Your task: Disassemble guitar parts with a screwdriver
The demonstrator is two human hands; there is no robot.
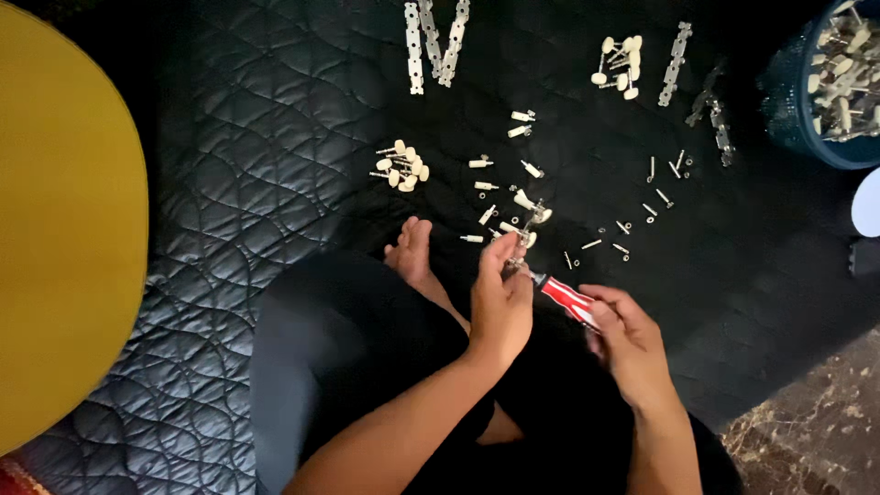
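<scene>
My left hand (pixel 500 298) pinches a small metal strip with cream-knobbed pegs (pixel 524 229), holding it upright above the black quilted mat (pixel 247 156). My right hand (pixel 628 344) grips a screwdriver with a red and white handle (pixel 566 298); its tip meets the bottom of the held part next to my left fingers. My foot (pixel 411 252) rests just left of the hands.
Loose cream-knobbed pegs lie in piles (pixel 401 167) (pixel 620 66). Metal strips (pixel 433 41) (pixel 676 62) sit at the far side. Small screws and washers (pixel 653 213) are scattered right. A blue bowl of pegs (pixel 839 82) stands far right. A yellow surface (pixel 64 220) fills the left.
</scene>
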